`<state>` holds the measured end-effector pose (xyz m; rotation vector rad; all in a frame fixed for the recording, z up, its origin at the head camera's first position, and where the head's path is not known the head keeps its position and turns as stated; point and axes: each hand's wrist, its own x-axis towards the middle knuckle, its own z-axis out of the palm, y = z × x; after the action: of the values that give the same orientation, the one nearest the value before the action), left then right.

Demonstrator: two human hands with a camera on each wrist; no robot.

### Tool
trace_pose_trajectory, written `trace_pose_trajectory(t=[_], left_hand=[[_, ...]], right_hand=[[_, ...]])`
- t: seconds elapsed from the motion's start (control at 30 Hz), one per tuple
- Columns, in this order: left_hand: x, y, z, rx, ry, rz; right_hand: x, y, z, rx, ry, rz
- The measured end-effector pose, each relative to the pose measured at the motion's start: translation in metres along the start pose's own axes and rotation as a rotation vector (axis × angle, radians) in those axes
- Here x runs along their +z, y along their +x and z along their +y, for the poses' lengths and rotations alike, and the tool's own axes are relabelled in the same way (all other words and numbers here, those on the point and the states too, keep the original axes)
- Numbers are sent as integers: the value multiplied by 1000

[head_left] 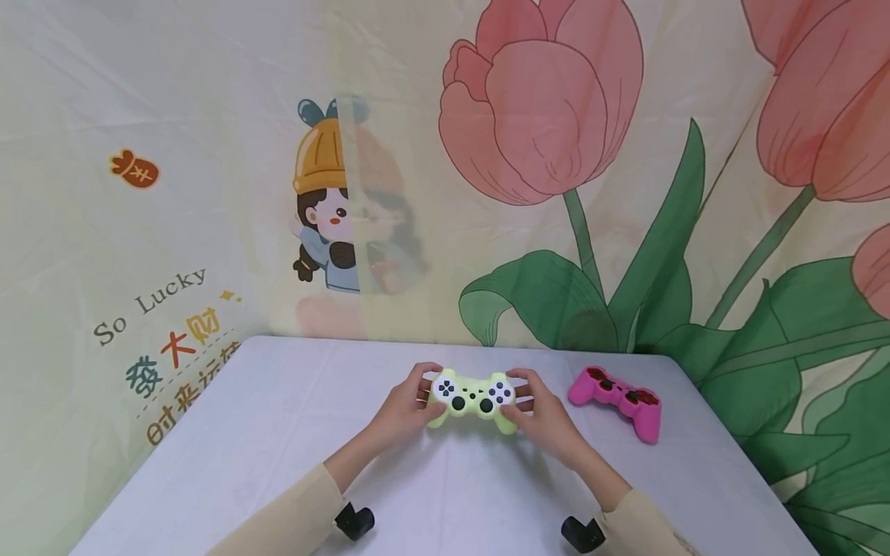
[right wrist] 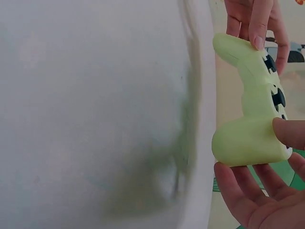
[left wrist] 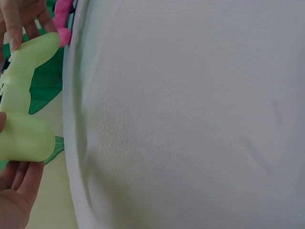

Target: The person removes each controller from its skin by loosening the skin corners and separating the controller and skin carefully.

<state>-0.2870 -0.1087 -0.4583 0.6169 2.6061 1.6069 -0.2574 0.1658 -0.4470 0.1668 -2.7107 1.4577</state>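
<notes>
Both hands hold a pale green game controller (head_left: 473, 392) above the white table, its button face towards the head camera. My left hand (head_left: 405, 405) grips its left side, thumb on the front and fingers behind. On the opposite side my right hand (head_left: 545, 415) grips it the same way. In the right wrist view the controller (right wrist: 248, 138) appears from its side, with black thumbsticks (right wrist: 278, 98) sticking out. The left wrist view shows the smooth green underside of its grips (left wrist: 28, 138). To the right of my right hand lies a pink controller (head_left: 619, 398) with dark red and black parts.
A white cloth covers the table (head_left: 278, 463). Behind it hangs a printed backdrop with large pink tulips (head_left: 542, 108), green leaves and a cartoon figure (head_left: 325, 208). Black wrist devices (head_left: 355, 522) sit at the sleeve cuffs.
</notes>
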Motion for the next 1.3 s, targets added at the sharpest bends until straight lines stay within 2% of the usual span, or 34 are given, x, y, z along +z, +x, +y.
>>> trace_pose_trajectory(t=[0.2, 0.4, 0.73, 1.3], left_hand=[[-4, -19, 5, -18, -17, -16], [-8, -31, 7, 15, -15, -45], [-6, -36, 3, 28, -3, -90], [-3, -41, 4, 54, 88, -153]], right_hand=[[4, -15, -4, -24, -28, -14], [5, -25, -6, -55, -12, -38], [9, -31, -2, -87, -12, -62], [7, -39, 3, -140, -45, -140]])
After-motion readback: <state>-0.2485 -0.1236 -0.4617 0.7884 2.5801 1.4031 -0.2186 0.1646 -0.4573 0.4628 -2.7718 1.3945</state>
